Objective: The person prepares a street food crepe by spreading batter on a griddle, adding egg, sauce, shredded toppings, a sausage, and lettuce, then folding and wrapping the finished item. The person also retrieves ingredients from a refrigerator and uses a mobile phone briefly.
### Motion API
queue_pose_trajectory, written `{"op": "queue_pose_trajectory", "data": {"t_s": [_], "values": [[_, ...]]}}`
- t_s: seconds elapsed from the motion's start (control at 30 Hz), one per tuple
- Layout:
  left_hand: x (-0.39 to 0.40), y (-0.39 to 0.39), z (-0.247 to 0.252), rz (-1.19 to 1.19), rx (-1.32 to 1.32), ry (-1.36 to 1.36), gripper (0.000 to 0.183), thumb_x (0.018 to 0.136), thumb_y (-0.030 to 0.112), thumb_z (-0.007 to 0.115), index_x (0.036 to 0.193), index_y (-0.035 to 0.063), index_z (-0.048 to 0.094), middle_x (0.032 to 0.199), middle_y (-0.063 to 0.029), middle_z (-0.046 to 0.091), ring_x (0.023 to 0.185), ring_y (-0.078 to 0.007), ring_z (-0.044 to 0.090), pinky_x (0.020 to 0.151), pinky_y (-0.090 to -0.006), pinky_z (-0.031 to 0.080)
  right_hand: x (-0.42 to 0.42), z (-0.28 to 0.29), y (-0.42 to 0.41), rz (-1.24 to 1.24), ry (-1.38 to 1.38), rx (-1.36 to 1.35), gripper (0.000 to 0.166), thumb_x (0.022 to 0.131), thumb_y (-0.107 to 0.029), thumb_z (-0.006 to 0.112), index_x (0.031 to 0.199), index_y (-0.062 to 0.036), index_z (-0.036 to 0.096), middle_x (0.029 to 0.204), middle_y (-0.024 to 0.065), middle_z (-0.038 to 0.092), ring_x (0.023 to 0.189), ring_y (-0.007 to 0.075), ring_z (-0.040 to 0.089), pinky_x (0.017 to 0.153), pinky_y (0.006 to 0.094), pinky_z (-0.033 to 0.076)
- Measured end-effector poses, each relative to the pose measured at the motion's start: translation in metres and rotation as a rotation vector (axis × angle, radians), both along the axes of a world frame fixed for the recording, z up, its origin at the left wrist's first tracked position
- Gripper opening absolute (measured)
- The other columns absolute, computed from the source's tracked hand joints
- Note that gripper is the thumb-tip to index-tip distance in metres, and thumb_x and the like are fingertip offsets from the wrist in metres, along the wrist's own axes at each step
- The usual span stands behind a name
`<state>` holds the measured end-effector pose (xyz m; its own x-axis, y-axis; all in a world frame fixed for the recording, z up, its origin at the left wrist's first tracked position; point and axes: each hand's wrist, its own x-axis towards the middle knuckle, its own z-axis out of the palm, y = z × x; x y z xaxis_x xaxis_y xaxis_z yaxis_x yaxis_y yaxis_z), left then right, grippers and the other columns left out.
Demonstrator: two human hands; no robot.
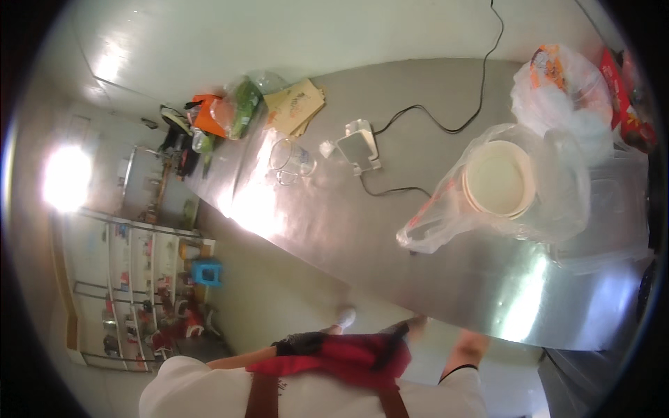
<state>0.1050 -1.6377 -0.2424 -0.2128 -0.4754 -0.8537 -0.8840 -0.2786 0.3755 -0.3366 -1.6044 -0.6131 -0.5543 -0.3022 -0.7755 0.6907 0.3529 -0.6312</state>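
Neither of my hands can be seen. My left forearm [241, 360] runs toward the red apron [339, 360] at my waist, and its hand is hidden there. My right forearm [466, 345] reaches the front edge of the steel table [334, 219], where the hand is lost from sight. Before me on the table, a clear plastic bag [436, 222] lies around nested white tubs [499, 177]. Left of it, a small grey-faced device [356, 150] rests on a white stand, with a black cord [460, 128] leading off it. A clear glass mug [290, 159] is further left.
Paper bags [293, 107] and a green package [245, 107] lie at the back left. A white plastic bag [564, 99], a red package [624, 104] and clear plastic containers [614, 209] crowd the right end. A blue stool [207, 273] stands by shelving [130, 298].
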Motion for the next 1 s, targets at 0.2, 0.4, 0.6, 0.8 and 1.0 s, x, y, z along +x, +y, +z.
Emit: {"op": "queue_pose_trajectory", "data": {"t_s": [0.2,0.4,0.6,0.8,1.0], "values": [[0.002,-0.004,0.027,0.036,-0.135,0.014,0.040,0.087,0.024,0.054,0.123,0.0077,0.049,0.110,-0.0112,0.061,0.102,-0.0224,0.058,0.089,-0.0345,0.045,0.113,0.234,-0.027,1.165,0.408,-0.325,0.024,0.080,-0.019,0.062,0.101,-0.0072,0.061,0.091,0.0158,0.062,0.089,0.0306,0.060,0.077,0.0374,0.048],[0.000,-0.052,0.082,0.170,-0.306,0.050,0.034,0.084,0.021,0.059,0.116,0.0085,0.055,0.107,-0.0127,0.062,0.097,-0.0227,0.062,0.083,-0.0343,0.049,0.081,0.425,-0.126,0.642,1.186,-0.598,0.078,0.063,-0.020,0.077,0.124,-0.0033,0.031,0.127,0.0232,0.028,0.118,0.0402,0.028,0.095,0.0490,0.030],[0.026,-0.079,0.036,0.188,-0.395,0.283,0.037,0.083,0.015,0.061,0.118,0.0081,0.054,0.106,-0.0109,0.063,0.095,-0.0205,0.062,0.081,-0.0326,0.050,0.029,0.437,-0.253,0.980,1.578,-0.029,0.083,0.056,-0.037,0.079,0.128,-0.0175,0.041,0.144,0.0178,0.015,0.133,0.0456,0.006,0.099,0.0590,0.026],[0.005,-0.174,0.029,0.014,-0.359,0.441,0.034,0.085,0.016,0.056,0.118,0.0066,0.054,0.108,-0.0131,0.062,0.098,-0.0215,0.060,0.085,-0.0324,0.047,0.021,0.463,-0.265,0.970,1.355,0.123,0.049,0.069,-0.030,0.069,0.113,-0.0138,0.054,0.107,0.0149,0.055,0.105,0.0350,0.050,0.082,0.0467,0.045],[-0.050,-0.207,0.059,0.036,-0.473,0.414,0.034,0.084,0.018,0.057,0.116,0.0055,0.055,0.108,-0.0147,0.061,0.101,-0.0232,0.059,0.086,-0.0332,0.046,-0.053,0.517,-0.238,0.558,1.489,-0.147,0.039,0.076,-0.023,0.061,0.110,-0.0066,0.052,0.105,0.0184,0.055,0.096,0.0357,0.053,0.081,0.0436,0.044]]}}
